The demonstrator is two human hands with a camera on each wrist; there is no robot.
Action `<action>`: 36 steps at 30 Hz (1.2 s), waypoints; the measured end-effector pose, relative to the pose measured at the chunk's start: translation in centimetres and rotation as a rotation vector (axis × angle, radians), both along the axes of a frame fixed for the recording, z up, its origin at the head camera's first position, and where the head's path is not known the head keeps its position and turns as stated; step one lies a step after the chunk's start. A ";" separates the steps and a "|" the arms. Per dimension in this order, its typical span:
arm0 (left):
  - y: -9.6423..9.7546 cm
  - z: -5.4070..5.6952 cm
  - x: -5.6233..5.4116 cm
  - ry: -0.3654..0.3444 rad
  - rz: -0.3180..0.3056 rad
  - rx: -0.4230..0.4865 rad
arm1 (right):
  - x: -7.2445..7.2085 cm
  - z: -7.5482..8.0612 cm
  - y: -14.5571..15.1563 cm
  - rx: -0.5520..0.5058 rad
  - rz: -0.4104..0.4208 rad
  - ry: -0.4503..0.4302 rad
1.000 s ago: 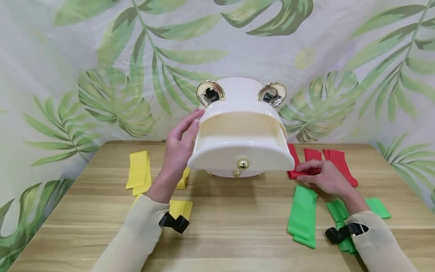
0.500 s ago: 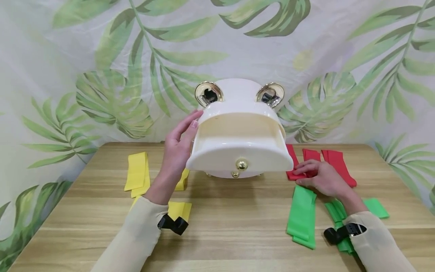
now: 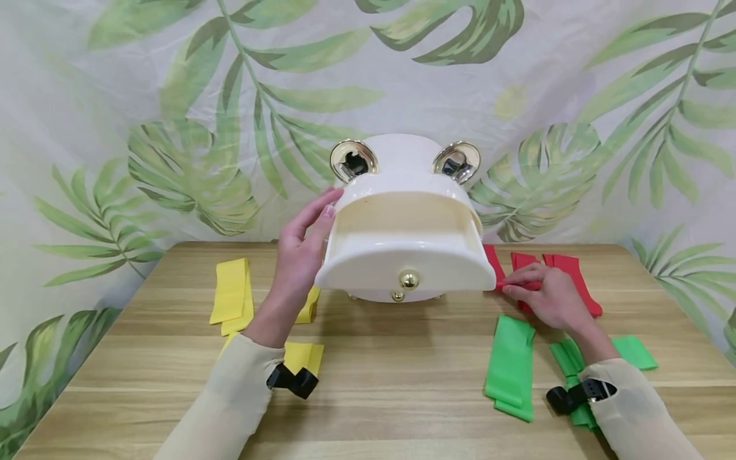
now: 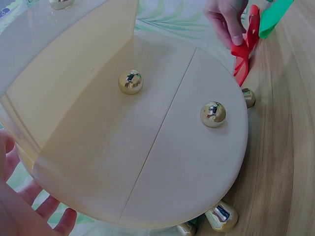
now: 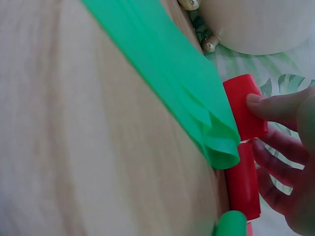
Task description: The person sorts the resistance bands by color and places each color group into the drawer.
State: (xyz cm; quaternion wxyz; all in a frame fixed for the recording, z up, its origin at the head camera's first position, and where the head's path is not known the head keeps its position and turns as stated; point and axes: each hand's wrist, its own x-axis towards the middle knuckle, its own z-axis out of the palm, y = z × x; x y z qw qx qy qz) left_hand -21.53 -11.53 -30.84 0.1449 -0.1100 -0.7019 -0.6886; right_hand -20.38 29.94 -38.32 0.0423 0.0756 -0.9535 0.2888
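Observation:
A white cabinet (image 3: 397, 153) with gold-rimmed eyes stands at the middle of the table. Its upper drawer (image 3: 368, 265) is pulled out, with a gold knob on the front. My left hand (image 3: 301, 249) lies along the cabinet's left side, fingers extended against it; the left wrist view shows those fingers (image 4: 47, 209) by the curved edge. To the right of the cabinet my right hand (image 3: 549, 297) pinches the near end of a folded red strip (image 5: 241, 105) between thumb and fingers. That end is lifted, and the strip's far part runs beside the cabinet.
More red strips (image 3: 575, 281) lie beyond and right of my right hand. Green strips (image 3: 510, 364) lie nearer, some under my right wrist. Yellow strips (image 3: 231, 291) lie on the left, partly behind my left arm. A leaf-patterned cloth (image 3: 310, 64) hangs behind the wooden table (image 3: 397, 396).
My right fingers have closed on the red strip's near end and raised it a little from the table. The left hand stays against the cabinet.

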 end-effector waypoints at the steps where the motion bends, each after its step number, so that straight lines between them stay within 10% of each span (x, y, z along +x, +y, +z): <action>1: 0.0 0.0 0.0 -0.001 -0.001 -0.001 | 0.1 0.1 0.0 -0.002 -0.011 0.015; 23: 0.4 -0.1 -0.1 -0.014 -0.010 -0.015 | 1.3 1.8 -0.6 -0.161 -0.311 0.157; 36: -0.1 -0.1 -0.1 -0.011 0.001 -0.003 | 1.3 3.1 -1.2 -0.213 -0.336 0.316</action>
